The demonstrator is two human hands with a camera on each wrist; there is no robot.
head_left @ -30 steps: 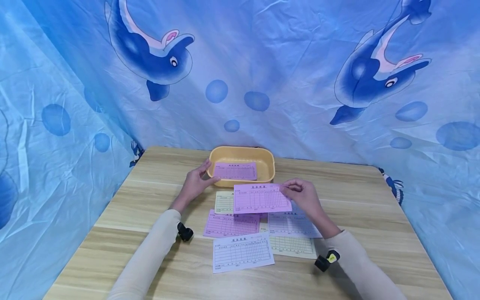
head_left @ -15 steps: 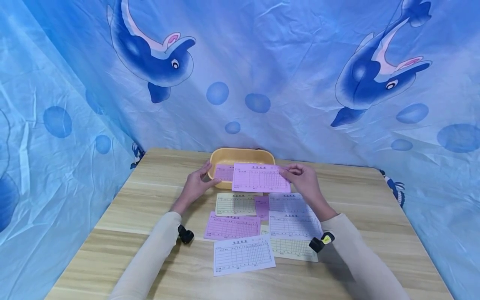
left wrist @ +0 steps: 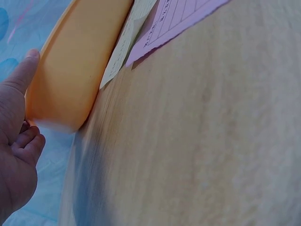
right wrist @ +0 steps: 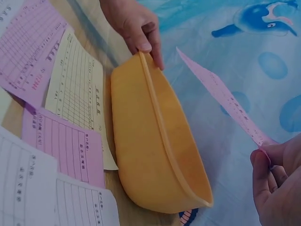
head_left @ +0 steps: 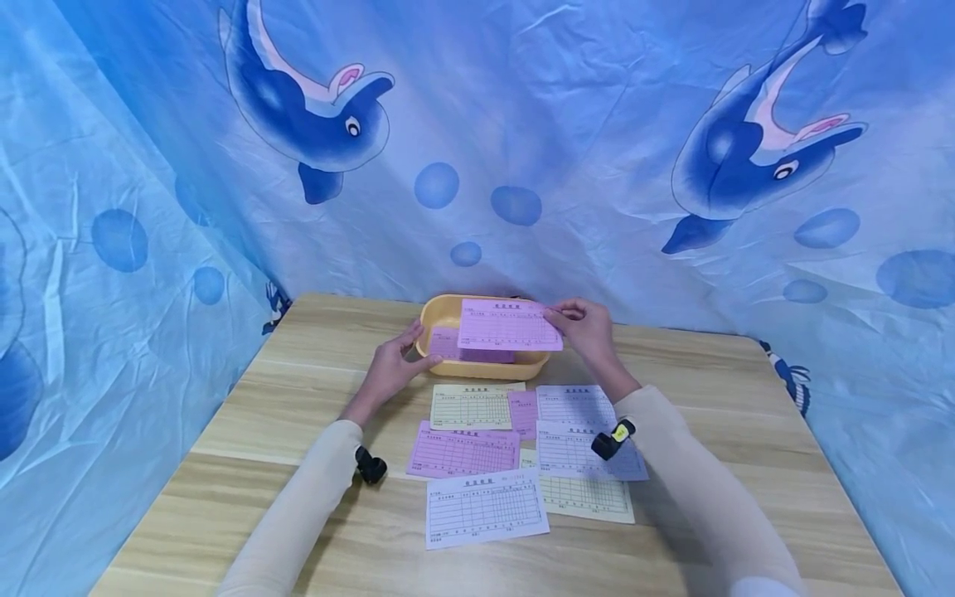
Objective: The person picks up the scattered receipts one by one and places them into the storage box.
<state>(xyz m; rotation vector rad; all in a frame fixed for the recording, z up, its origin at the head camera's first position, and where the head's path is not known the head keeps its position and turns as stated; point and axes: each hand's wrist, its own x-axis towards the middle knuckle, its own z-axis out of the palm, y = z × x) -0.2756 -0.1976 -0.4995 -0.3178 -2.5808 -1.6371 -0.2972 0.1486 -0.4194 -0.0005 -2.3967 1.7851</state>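
A yellow-orange plastic basin [head_left: 485, 371] stands at the table's back edge. My left hand [head_left: 391, 365] holds its left end, thumb at the rim and fingers round the outer side, as the right wrist view also shows. My right hand [right wrist: 282, 181] pinches a pink printed form [head_left: 509, 325] by its right edge between thumb and fingers. That form hangs above the basin, apart from its rim in the right wrist view. Inside the basin lies pink paper [head_left: 445, 342], partly hidden under the held form.
Several forms lie in front of the basin, some overlapping: a yellow one [head_left: 470, 408], a pink one [head_left: 462, 452], a white one [head_left: 485, 510], another white one [head_left: 585, 452] and a lower yellow one [head_left: 597, 497]. A blue dolphin-print curtain [head_left: 477, 149] hangs behind the wooden table [head_left: 716, 414].
My right hand has carried the pink form away from me, from above the loose forms to above the basin. My left hand has stayed at the basin's left end.
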